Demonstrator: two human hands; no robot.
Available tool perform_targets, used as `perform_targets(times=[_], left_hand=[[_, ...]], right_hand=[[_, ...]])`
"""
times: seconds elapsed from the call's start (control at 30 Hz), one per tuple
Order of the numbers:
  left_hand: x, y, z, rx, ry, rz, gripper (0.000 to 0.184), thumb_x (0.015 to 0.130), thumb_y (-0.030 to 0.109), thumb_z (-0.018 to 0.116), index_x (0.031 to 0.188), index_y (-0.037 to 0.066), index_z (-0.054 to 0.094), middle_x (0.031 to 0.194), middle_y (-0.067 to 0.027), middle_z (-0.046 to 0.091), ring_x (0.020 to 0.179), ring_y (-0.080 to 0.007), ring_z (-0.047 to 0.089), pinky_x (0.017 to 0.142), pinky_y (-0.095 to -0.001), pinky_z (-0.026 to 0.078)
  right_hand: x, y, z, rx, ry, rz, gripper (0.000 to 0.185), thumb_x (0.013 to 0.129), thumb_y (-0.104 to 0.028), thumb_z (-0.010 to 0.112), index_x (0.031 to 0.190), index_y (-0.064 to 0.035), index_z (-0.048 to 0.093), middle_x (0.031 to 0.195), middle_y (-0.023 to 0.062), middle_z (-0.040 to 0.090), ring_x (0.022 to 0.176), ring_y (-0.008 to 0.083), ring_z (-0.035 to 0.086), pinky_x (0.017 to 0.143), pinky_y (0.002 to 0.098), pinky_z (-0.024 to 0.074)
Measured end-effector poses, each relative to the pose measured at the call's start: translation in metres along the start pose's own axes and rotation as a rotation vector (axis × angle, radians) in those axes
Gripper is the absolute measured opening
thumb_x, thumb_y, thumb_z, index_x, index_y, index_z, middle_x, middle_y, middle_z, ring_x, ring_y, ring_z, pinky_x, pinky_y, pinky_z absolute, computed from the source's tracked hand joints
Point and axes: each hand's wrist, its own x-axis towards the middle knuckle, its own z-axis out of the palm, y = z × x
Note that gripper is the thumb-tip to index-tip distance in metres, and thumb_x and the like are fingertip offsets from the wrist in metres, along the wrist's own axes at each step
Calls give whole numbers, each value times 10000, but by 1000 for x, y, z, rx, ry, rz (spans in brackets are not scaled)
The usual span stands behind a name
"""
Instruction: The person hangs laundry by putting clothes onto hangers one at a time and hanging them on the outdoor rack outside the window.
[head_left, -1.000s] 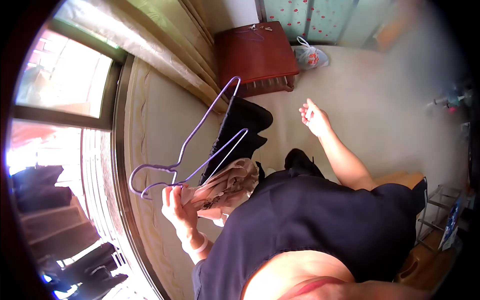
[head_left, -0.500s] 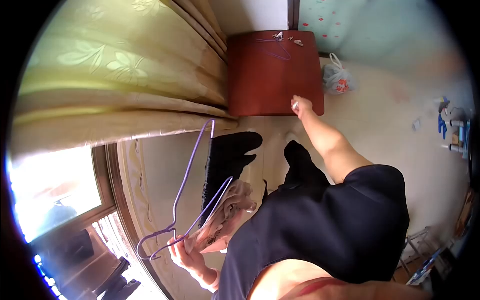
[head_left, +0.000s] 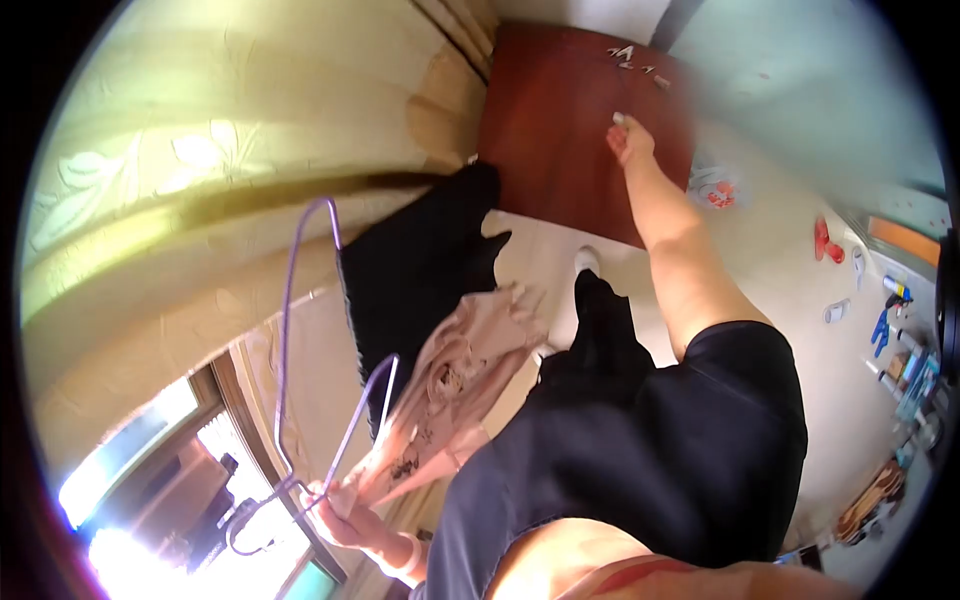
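Observation:
At lower left, my left hand (head_left: 340, 520) is closed around a purple clothes hanger (head_left: 283, 370) near its hook. A black garment (head_left: 420, 260) hangs from the hanger by a straight edge. Beside it, a pale pink garment (head_left: 465, 365) with dark patterning trails from the same hand. My right arm reaches out over the reddish-brown table (head_left: 560, 130). The fingers of my right hand (head_left: 634, 140) are curled, with a small whitish thing (head_left: 619, 118) at their tips, too small to name. Several clothespins (head_left: 625, 56) lie near the table's far edge.
A yellow-green curtain (head_left: 230, 230) hangs at left above a bright window (head_left: 190, 490). A plastic bag (head_left: 716, 190) with red print stands on the floor beside the table. Red slippers (head_left: 827, 242) and assorted items (head_left: 905, 370) lie along the right side.
My right hand has moved farther over the table, toward the clothespins. The hanger and garments have swung left and spread wider. The view has turned; the table hanger no longer shows clearly.

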Motion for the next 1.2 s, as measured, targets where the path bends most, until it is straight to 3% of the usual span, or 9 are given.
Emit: perform_targets(times=[0.47,0.6,0.67,0.7,0.8,0.9,1.0,1.1,1.2], left_hand=[[7,-3,-2,-331,135,212,230,844,-134,479,1011,3,555,848,-116,592,794,-213,534,691,-302,467],[17,2,4,-377,123,414,193,837,-125,499,968,7,551,817,-112,576,690,-192,515,600,-263,446],[15,-12,-2,-472,66,396,166,833,-124,503,929,-3,564,816,-111,576,683,-194,518,592,-261,446],[11,-27,-9,-443,-101,378,259,861,-59,532,1116,-30,564,981,-119,582,826,-189,557,710,-271,484],[7,-16,5,-359,-92,234,180,784,-115,552,927,-10,580,841,-130,604,717,-243,575,617,-303,477],[-17,-31,19,-580,-169,160,222,759,-116,538,948,-3,563,843,-131,618,734,-275,585,629,-325,488],[-35,-40,10,-657,-142,107,233,723,-119,525,922,-2,559,834,-130,623,737,-291,588,645,-337,493],[-39,-38,-3,-641,-80,65,192,717,-101,535,874,0,578,831,-127,604,722,-283,579,655,-330,485],[-40,-33,-1,-546,-15,92,137,757,-49,574,881,7,588,815,-122,574,703,-288,566,637,-347,467]], right_hand=[[-306,58,45,-736,-937,-158,273,887,-244,629,1037,-16,621,932,85,671,820,133,635,736,250,508],[-372,63,98,-721,-1213,-802,671,818,-488,667,1224,23,513,1186,195,584,1101,277,570,935,354,450],[-422,73,113,-855,-1311,-1171,586,862,-393,656,1227,30,477,1088,141,618,1007,212,591,847,321,479],[-439,77,115,-1037,-1354,-981,558,838,-451,666,1115,17,540,989,141,637,920,184,601,786,316,477],[-498,92,106,-1597,-1524,-952,343,854,-347,657,844,-11,583,744,123,605,678,200,587,650,326,468],[-489,144,90,-1015,-1540,-1118,177,840,-188,664,865,-32,586,773,130,609,684,197,591,645,325,478],[-454,157,118,-732,-1029,-1355,297,837,-276,703,898,-7,592,855,87,634,739,151,588,679,302,481],[-455,159,128,-1038,-1182,-950,396,836,-377,690,815,8,604,703,84,607,676,146,577,639,296,470],[-504,173,105,-1490,-1475,-1274,453,876,-374,631,660,22,584,540,144,499,564,115,509,550,351,428]])
